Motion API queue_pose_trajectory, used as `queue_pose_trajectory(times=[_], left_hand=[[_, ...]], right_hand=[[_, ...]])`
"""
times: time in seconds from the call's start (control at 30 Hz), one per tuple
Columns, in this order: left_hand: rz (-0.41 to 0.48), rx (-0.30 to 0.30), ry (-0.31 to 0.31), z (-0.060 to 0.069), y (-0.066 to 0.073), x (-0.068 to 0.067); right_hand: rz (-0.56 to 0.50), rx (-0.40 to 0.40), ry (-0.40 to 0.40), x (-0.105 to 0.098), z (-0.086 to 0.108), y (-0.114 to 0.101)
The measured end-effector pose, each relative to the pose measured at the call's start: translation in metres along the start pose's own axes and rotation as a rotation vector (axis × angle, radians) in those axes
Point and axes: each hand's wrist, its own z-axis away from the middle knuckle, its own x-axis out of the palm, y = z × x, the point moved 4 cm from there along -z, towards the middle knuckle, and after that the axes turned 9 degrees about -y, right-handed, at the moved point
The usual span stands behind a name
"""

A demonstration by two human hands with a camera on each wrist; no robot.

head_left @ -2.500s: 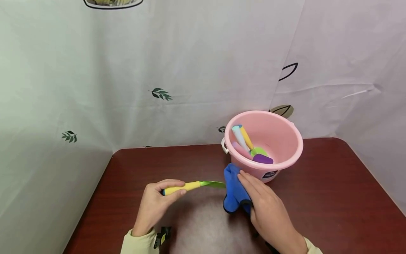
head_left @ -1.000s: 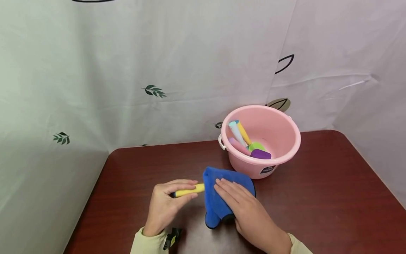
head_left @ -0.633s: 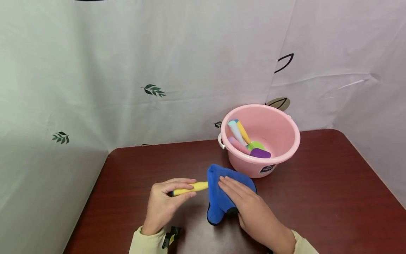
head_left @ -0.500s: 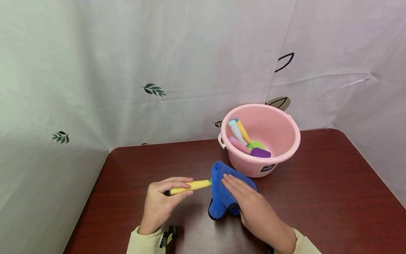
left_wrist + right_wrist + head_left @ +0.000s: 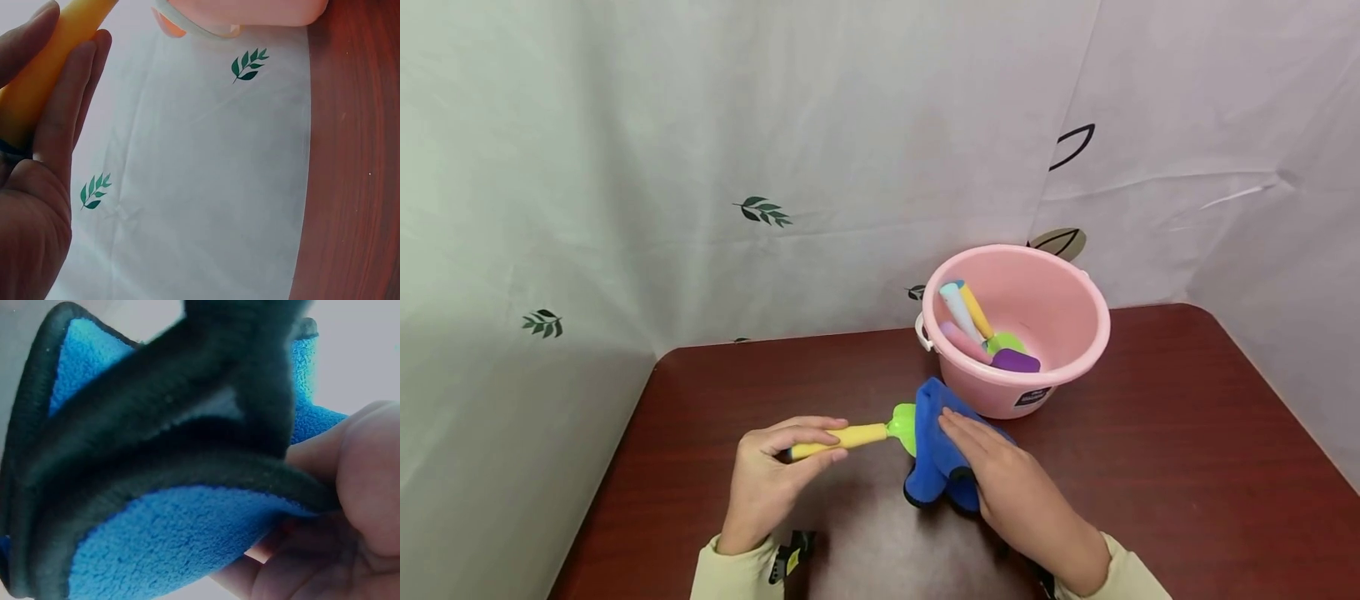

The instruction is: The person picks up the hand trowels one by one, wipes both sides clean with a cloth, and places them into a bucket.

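Note:
My left hand [image 5: 767, 479] holds a small shovel [image 5: 842, 440] by its yellow handle, between thumb and fingers. Its lime-green head points right, and the far part of it is hidden in a folded blue cloth [image 5: 934, 442]. My right hand [image 5: 1022, 492] grips that cloth around the head, fingers lying along its top. Seen from the right wrist, the cloth [image 5: 175, 544] has a dark edging and is pinched between thumb and fingers. In the left wrist view the yellow handle [image 5: 59, 62] sits in the left hand, and the head is out of frame.
Behind the cloth, a pink bucket [image 5: 977, 392] with a white handle stands on the dark red table [image 5: 737, 375]. Inside lie several tools, among them a pink-handled one with a purple head [image 5: 1017, 361]. A pale curtain [image 5: 850, 125] with leaf prints hangs behind and at the sides.
The cloth has slid over the shovel's head and now sits farther right, so part of the green head shows again. The shovel has turned its flat face into view. The bucket stays put.

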Motion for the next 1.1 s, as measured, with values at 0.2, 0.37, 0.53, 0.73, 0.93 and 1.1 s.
queue_pose_trajectory(times=[0.2, 0.37, 0.53, 0.73, 0.93, 1.1], left_hand=[[0.017, -0.021, 0.002, 0.002, -0.002, -0.002], [0.033, -0.03, -0.002, 0.003, -0.003, -0.005], [0.049, -0.013, 0.028, 0.006, -0.002, -0.015], [0.049, -0.097, 0.079, 0.009, -0.006, -0.026], [0.031, -0.118, 0.074, 0.008, -0.009, -0.028], [0.042, -0.086, 0.035, 0.005, -0.011, -0.019]], right_hand=[[0.046, -0.012, 0.023, 0.0, 0.002, 0.001], [0.053, 0.046, -0.033, -0.001, 0.002, 0.005], [0.061, 0.094, -0.07, -0.003, 0.002, 0.009], [0.035, 0.149, -0.044, -0.008, 0.003, 0.01], [0.017, 0.14, 0.015, -0.014, 0.005, 0.006], [-0.02, 0.049, 0.077, -0.018, 0.008, 0.001]])
